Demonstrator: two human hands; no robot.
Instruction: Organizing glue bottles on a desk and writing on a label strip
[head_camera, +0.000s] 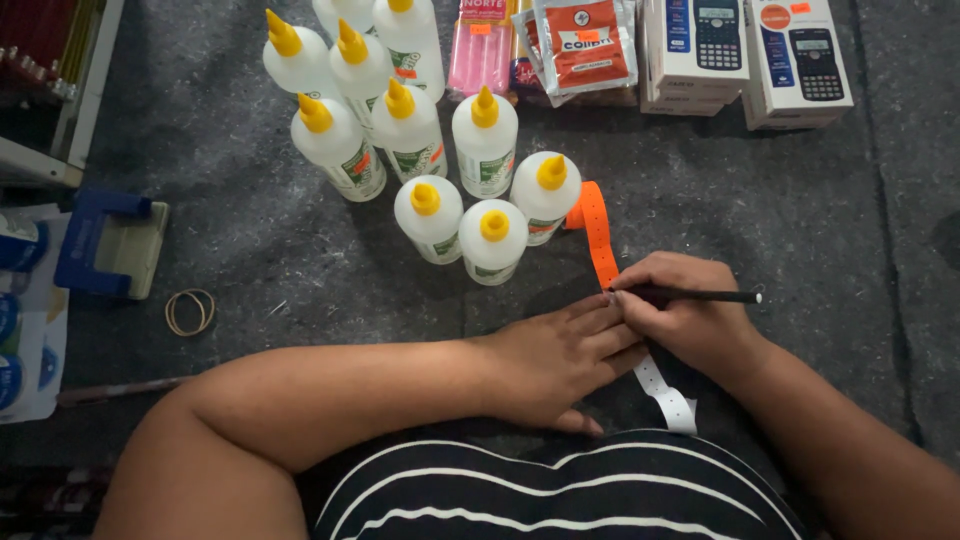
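Striped shirt nearest. Left hand flat, fingers together, pinning orange label strip on grey mat. Right hand clamped on black pen, tip at strip. White spent backing trails near shirt; orange labels left toward glue bottles.

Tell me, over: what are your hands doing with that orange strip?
Right hand holds black pen. Left hand pins orange label strip. Glue bottles crowd strip's far end.

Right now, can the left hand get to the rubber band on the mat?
Probably yes. The left hand lies flat on the orange sticker strip, and the rubber band sits out on the grey mat beside that arm, with nothing between them.
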